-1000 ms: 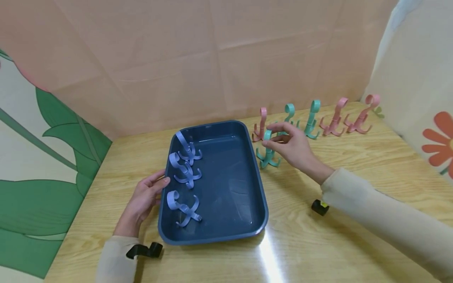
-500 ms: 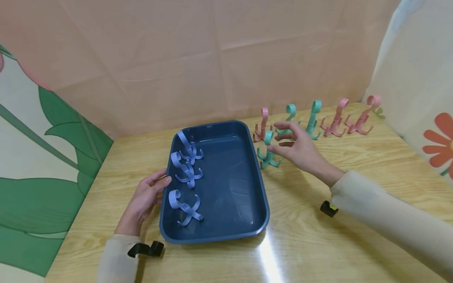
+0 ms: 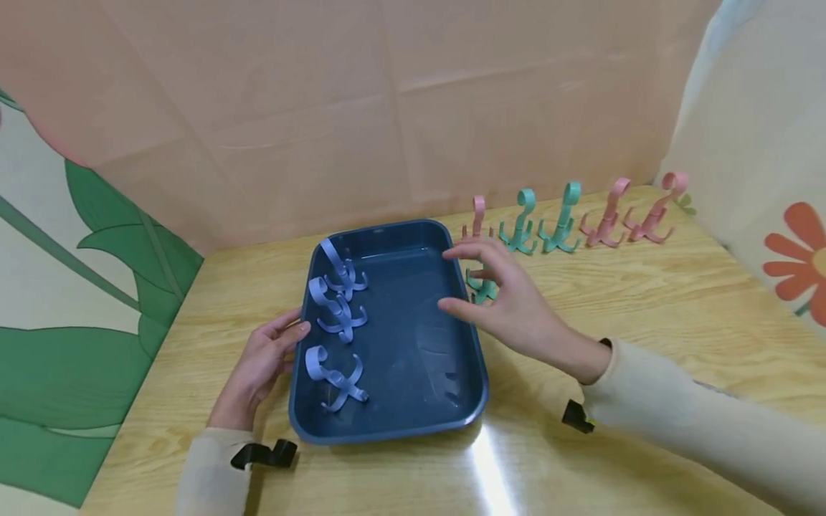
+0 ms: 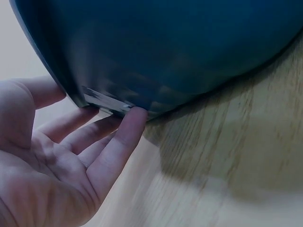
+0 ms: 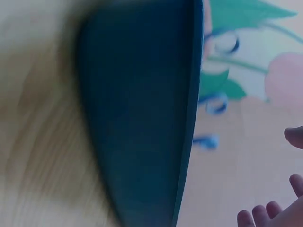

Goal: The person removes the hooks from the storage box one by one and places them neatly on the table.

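Observation:
A dark blue tray [image 3: 406,358] lies on the wooden table. My left hand [image 3: 261,362] holds its left side, thumb at the rim and the other fingers against the outer wall [image 4: 156,47] below. Inside the tray, along the left, are three blue multi-prong hooks, the front hook [image 3: 338,380], middle hook [image 3: 342,315] and back hook [image 3: 345,276]. Over the tray's right rim, my right hand [image 3: 510,301] has thumb and fingers spread apart with nothing between them. Behind it a green multi-prong hook [image 3: 482,288] stands beside the tray, its upper part hidden by the hand.
Along the back stands a row of similar hooks: a pink hook [image 3: 478,215], two green ones, the left green hook [image 3: 521,229] and right green hook [image 3: 564,222], then two more pink hooks [image 3: 606,222]. A pinkish sheet [image 3: 413,129] hangs behind the table [image 3: 613,308].
My right hand pinched the near green hook's top, let go of it, and has moved left and toward me over the tray's right rim. My left hand has stayed on the tray.

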A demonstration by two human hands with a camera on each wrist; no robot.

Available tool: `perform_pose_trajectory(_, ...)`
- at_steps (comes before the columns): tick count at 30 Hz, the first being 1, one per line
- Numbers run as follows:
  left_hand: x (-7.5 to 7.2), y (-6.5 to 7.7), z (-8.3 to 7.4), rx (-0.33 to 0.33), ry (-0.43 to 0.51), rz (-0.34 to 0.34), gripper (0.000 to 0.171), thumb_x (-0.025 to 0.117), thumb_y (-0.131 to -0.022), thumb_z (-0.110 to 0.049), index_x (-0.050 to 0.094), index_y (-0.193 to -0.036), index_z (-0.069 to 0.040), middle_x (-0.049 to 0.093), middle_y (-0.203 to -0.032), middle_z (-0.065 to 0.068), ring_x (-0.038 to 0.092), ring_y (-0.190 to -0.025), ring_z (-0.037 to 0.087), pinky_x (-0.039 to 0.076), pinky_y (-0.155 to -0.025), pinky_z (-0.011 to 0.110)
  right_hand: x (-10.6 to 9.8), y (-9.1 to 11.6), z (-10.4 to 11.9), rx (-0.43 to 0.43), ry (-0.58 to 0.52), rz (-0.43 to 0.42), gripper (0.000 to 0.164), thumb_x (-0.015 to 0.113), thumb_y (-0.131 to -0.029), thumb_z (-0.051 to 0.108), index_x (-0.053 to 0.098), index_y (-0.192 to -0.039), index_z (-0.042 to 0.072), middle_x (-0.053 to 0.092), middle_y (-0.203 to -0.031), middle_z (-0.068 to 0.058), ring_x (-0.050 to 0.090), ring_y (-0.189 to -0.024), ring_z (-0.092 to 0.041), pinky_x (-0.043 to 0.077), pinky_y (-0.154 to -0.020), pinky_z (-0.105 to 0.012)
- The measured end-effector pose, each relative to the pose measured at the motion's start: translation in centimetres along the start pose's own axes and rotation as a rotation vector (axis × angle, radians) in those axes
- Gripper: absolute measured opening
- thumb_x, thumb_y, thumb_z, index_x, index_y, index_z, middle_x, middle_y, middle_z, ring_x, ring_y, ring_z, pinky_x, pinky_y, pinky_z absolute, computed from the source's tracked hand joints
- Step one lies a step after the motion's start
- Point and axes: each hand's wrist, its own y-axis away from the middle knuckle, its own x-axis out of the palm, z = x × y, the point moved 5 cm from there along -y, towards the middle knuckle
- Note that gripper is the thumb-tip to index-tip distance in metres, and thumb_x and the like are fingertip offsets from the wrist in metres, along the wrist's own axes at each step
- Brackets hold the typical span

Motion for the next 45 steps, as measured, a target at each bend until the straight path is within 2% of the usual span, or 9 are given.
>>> perform_pose_trajectory(5, 0.1, -0.1, 0.0, -0.014, 0.006, 0.006, 0.054, 0.06, -0.102, -0.034, 0.047, -0.152, -0.018, 0.06, -0.14, 0.011, 0.066, -0.113, 0.024, 0.057, -0.085, 0.04, 3.9, 0.6, 1.9, 0.047, -0.126, 0.123, 0.052, 0.084, -0.083, 0.01, 0.061, -0.129, 0.014, 0.053, -0.135, 0.002, 0.05, -0.124, -0.015, 0.046, -0.101, -0.046)
perform_pose_trajectory(10, 0.1, 0.0, -0.2, -0.008, 0.007, 0.017, 0.054, 0.059, -0.103, -0.033, 0.046, -0.152, -0.017, 0.059, -0.141, 0.012, 0.065, -0.114, 0.024, 0.056, -0.085, 0.04, 7.5, 1.1, 3.4, 0.077, -0.265, 0.216, 0.052, 0.084, -0.083, 0.011, 0.061, -0.13, 0.014, 0.055, -0.132, 0.003, 0.052, -0.123, -0.016, 0.046, -0.101, -0.048)
perform_pose_trajectory(15, 0.1, 0.1, -0.2, -0.001, 0.002, 0.018, 0.054, 0.059, -0.103, -0.034, 0.045, -0.153, -0.017, 0.059, -0.14, 0.012, 0.066, -0.114, 0.023, 0.056, -0.085, 0.038, 10.6, 1.3, 4.0, 0.161, -0.339, 0.324, 0.055, 0.083, -0.085, 0.017, 0.058, -0.134, 0.019, 0.052, -0.135, 0.005, 0.05, -0.124, -0.014, 0.045, -0.103, -0.048)
perform_pose_trajectory(20, 0.1, -0.1, -0.3, -0.007, 0.002, 0.01, 0.054, 0.059, -0.103, -0.034, 0.046, -0.152, -0.018, 0.062, -0.137, 0.009, 0.068, -0.11, 0.019, 0.056, -0.084, 0.038, 12.8, 1.3, 4.1, 0.226, -0.38, 0.366, 0.057, 0.083, -0.085, 0.015, 0.056, -0.136, 0.021, 0.051, -0.137, 0.003, 0.052, -0.124, -0.014, 0.042, -0.107, -0.047)
perform_pose_trajectory(27, 0.1, -0.1, -0.3, -0.011, 0.004, 0.011, 0.054, 0.059, -0.103, -0.033, 0.045, -0.153, -0.017, 0.067, -0.129, 0.004, 0.069, -0.104, 0.016, 0.057, -0.082, 0.037, 14.7, 1.2, 3.7, 0.293, -0.384, 0.38, 0.06, 0.082, -0.086, 0.015, 0.054, -0.139, 0.021, 0.052, -0.137, 0.002, 0.052, -0.128, -0.021, 0.041, -0.108, -0.05)
perform_pose_trajectory(31, 0.1, 0.1, -0.3, -0.01, 0.018, 0.015, 0.054, 0.059, -0.103, -0.031, 0.045, -0.153, -0.016, 0.069, -0.125, 0.002, 0.07, -0.102, 0.015, 0.058, -0.081, 0.037, 15.5, 1.1, 3.2, 0.304, -0.374, 0.383, 0.059, 0.081, -0.086, 0.014, 0.055, -0.139, 0.019, 0.055, -0.136, 0.003, 0.054, -0.125, -0.018, 0.042, -0.106, -0.051)
perform_pose_trajectory(38, 0.2, 0.2, -0.3, -0.001, 0.018, 0.018, 0.053, 0.058, -0.103, -0.033, 0.045, -0.153, -0.017, 0.066, -0.132, 0.007, 0.069, -0.105, 0.017, 0.057, -0.084, 0.039, 16.0, 1.2, 3.1, 0.291, -0.389, 0.368, 0.042, 0.074, -0.092, 0.007, 0.061, -0.131, 0.015, 0.06, -0.128, 0.004, 0.059, -0.118, -0.021, 0.046, -0.103, -0.045)
perform_pose_trajectory(45, 0.1, 0.2, -0.3, 0.001, 0.013, 0.017, 0.054, 0.058, -0.103, -0.034, 0.044, -0.153, -0.017, 0.065, -0.134, 0.008, 0.069, -0.104, 0.016, 0.058, -0.083, 0.038, 16.1, 1.2, 3.0, 0.294, -0.413, 0.34, 0.037, 0.072, -0.093, 0.004, 0.063, -0.127, 0.012, 0.061, -0.125, 0.002, 0.061, -0.111, -0.021, 0.05, -0.098, -0.034)
